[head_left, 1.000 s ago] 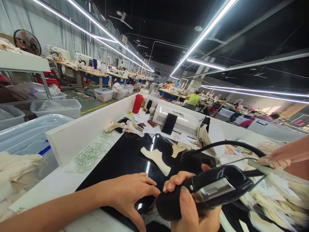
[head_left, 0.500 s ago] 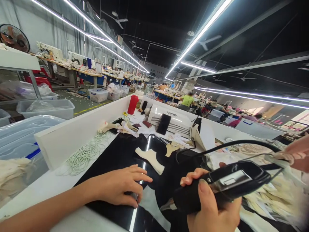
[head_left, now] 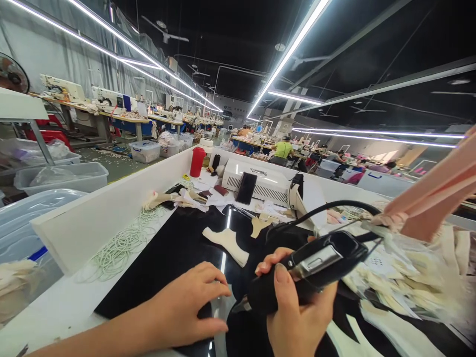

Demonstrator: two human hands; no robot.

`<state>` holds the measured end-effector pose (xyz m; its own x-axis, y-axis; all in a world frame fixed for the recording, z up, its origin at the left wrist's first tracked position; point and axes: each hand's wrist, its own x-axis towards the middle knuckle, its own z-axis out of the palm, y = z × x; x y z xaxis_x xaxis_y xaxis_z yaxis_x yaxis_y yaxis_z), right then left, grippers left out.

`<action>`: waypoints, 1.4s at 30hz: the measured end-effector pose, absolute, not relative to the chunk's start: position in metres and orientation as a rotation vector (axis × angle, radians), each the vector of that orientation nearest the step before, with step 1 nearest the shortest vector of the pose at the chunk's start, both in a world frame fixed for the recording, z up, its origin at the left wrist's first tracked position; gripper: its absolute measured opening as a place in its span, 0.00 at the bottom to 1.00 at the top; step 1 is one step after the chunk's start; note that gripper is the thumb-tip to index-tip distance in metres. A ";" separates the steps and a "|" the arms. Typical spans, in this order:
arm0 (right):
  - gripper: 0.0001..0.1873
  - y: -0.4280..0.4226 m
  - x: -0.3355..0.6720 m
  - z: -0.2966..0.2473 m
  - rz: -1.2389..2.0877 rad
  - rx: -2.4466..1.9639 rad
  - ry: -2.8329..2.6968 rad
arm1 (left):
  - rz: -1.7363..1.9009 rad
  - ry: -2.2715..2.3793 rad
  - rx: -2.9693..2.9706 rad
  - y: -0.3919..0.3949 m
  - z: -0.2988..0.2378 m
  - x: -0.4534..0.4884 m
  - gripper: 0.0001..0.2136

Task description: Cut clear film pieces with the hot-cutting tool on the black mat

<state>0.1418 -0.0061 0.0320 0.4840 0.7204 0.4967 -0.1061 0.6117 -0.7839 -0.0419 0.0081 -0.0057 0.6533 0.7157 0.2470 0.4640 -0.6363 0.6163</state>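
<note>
My right hand (head_left: 297, 317) is wrapped round a black corded hand tool (head_left: 312, 265) with a silver plate, held just above the black glossy work surface (head_left: 174, 248). Its cable (head_left: 334, 206) loops up behind it. My left hand (head_left: 186, 312) lies on the black surface at the near edge, fingers curled and slightly apart, with nothing visible in them. A cream fabric piece (head_left: 226, 243) lies on the black surface beyond both hands. At the right, another person's hand (head_left: 435, 193) holds a clear bag of cream pieces (head_left: 405, 277).
A white wall (head_left: 111, 203) borders the bench on the left, with a heap of pale elastic loops (head_left: 122, 243) beside it. Farther back stand a red bottle (head_left: 197, 162), a white machine (head_left: 264, 183) and a phone (head_left: 246, 188). Plastic bins (head_left: 63, 176) sit on the left.
My left hand slid back toward the near edge. My right hand drew the tool left and closer. The other person's hand rose at the right with the bag.
</note>
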 end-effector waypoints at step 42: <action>0.29 -0.039 0.130 0.036 0.656 -0.740 -0.896 | 0.531 0.922 2.377 -0.001 -0.014 -0.036 0.31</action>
<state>0.1300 -0.0387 0.0358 0.4696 0.7633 0.4436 -0.1928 0.5790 -0.7922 -0.0359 -0.0011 -0.0140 0.6896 0.7053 0.1645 0.4967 -0.6259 0.6013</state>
